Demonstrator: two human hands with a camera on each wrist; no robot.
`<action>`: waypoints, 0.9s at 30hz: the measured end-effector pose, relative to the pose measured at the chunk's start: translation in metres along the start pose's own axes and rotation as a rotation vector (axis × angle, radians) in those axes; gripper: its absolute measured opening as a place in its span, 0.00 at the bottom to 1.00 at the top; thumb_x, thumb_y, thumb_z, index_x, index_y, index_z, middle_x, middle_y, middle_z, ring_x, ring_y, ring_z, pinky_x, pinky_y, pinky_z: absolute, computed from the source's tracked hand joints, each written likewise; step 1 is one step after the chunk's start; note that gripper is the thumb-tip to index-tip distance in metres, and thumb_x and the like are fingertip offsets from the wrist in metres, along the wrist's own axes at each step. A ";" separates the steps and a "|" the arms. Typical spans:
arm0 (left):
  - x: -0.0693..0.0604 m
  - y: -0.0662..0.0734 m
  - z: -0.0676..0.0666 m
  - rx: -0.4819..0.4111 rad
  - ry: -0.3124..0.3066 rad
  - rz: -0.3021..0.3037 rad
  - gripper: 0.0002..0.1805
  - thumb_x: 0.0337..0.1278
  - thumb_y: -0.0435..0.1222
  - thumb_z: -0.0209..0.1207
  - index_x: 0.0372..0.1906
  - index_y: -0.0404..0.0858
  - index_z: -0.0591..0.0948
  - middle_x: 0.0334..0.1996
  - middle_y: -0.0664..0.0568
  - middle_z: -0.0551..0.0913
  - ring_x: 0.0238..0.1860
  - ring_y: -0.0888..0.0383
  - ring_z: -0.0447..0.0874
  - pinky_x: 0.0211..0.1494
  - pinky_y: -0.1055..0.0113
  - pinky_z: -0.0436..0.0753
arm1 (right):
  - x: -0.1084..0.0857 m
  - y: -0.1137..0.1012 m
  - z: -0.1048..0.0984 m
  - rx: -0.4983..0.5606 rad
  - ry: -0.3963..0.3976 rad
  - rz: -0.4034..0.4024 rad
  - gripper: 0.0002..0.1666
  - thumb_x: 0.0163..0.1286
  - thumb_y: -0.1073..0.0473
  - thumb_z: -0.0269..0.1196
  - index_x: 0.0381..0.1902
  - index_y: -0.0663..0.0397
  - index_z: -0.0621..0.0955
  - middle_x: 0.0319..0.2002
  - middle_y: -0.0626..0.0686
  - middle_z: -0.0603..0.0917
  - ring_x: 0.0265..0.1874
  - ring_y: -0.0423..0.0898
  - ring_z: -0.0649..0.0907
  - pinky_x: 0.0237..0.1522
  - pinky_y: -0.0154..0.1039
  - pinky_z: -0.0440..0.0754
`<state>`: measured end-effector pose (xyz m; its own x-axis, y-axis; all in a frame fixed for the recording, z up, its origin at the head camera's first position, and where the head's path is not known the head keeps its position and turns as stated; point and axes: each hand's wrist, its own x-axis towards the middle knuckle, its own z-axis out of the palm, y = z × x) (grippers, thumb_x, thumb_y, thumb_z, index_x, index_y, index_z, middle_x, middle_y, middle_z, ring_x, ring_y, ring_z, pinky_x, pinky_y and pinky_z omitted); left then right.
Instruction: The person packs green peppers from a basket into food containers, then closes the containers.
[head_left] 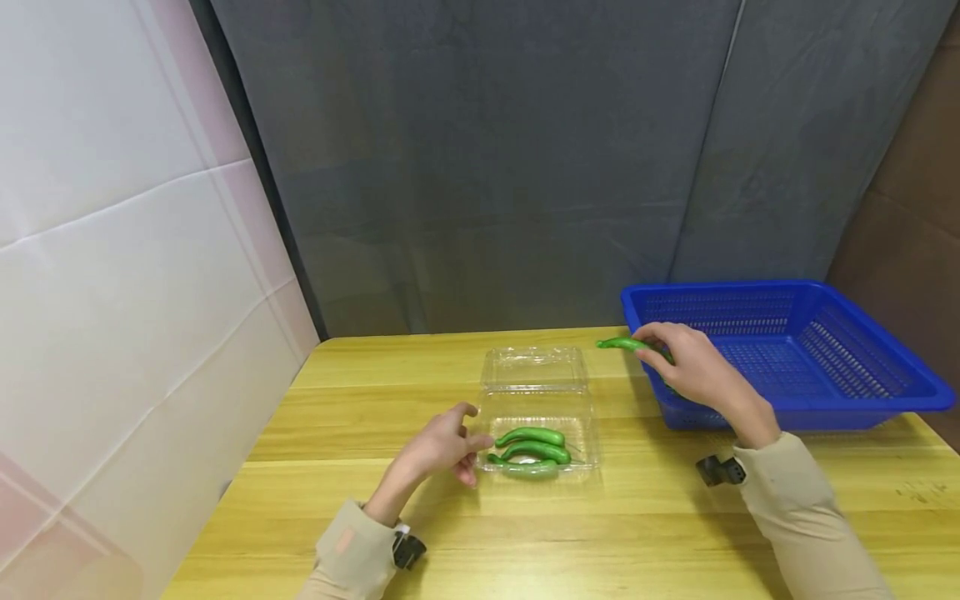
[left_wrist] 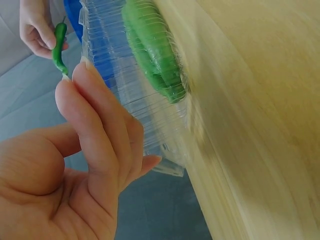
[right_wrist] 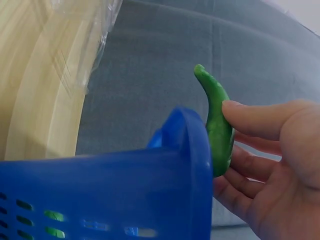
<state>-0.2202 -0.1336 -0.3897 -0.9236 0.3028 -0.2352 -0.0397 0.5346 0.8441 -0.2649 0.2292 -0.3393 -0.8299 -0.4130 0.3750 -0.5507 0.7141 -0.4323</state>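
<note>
My right hand (head_left: 693,367) pinches a curved green chili pepper (right_wrist: 217,125) between thumb and fingers, over the left rim of the blue basket (head_left: 885,333). One end of that pepper points left in the head view. A clear plastic clamshell box (head_left: 534,371) lies with its lid folded back on the table. Three green peppers (head_left: 534,452) lie side by side in its near half. My left hand (head_left: 442,442) is at the box's left side, fingers loosely bent and holding nothing. Whether its fingertips touch the box wall, I cannot tell.
The blue basket stands at the right of the wooden table (head_left: 360,417); green shows through its slots (right_wrist: 54,216). A grey cloth wall (head_left: 487,167) rises behind the table, with a white panel (head_left: 112,208) on the left and a brown one (head_left: 907,183) on the right.
</note>
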 end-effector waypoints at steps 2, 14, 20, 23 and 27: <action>0.000 0.000 0.000 -0.004 -0.001 0.001 0.36 0.69 0.32 0.61 0.72 0.24 0.58 0.26 0.41 0.80 0.15 0.57 0.82 0.30 0.52 0.90 | 0.001 -0.001 0.002 -0.003 0.006 -0.014 0.12 0.75 0.64 0.62 0.52 0.65 0.81 0.37 0.55 0.85 0.31 0.46 0.78 0.33 0.44 0.74; -0.002 -0.002 0.001 -0.009 -0.001 0.007 0.36 0.69 0.33 0.62 0.72 0.24 0.58 0.26 0.41 0.80 0.15 0.57 0.82 0.29 0.54 0.90 | 0.004 -0.008 0.023 -0.008 0.056 -0.110 0.10 0.72 0.64 0.65 0.49 0.63 0.83 0.40 0.55 0.86 0.37 0.50 0.83 0.39 0.50 0.83; -0.002 -0.001 0.002 -0.015 -0.001 0.007 0.36 0.69 0.32 0.62 0.72 0.24 0.57 0.27 0.41 0.80 0.15 0.57 0.82 0.29 0.54 0.89 | 0.004 -0.014 0.034 -0.001 0.034 -0.139 0.11 0.72 0.63 0.65 0.50 0.62 0.83 0.42 0.55 0.85 0.40 0.51 0.83 0.41 0.49 0.84; -0.001 0.000 0.002 -0.018 -0.002 0.008 0.36 0.69 0.32 0.62 0.72 0.23 0.57 0.26 0.41 0.80 0.15 0.57 0.82 0.28 0.54 0.89 | 0.005 -0.018 0.039 0.010 0.018 -0.146 0.12 0.72 0.63 0.66 0.50 0.62 0.83 0.42 0.54 0.85 0.41 0.50 0.83 0.41 0.48 0.84; -0.001 0.000 0.001 -0.018 0.000 0.007 0.36 0.69 0.32 0.62 0.72 0.23 0.57 0.26 0.41 0.80 0.15 0.56 0.82 0.28 0.54 0.89 | 0.006 -0.024 0.044 0.022 0.007 -0.162 0.11 0.71 0.63 0.67 0.49 0.61 0.84 0.40 0.52 0.85 0.40 0.49 0.82 0.40 0.47 0.84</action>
<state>-0.2189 -0.1330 -0.3904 -0.9237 0.3071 -0.2291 -0.0396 0.5183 0.8543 -0.2609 0.1846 -0.3628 -0.7294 -0.5180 0.4469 -0.6793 0.6257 -0.3836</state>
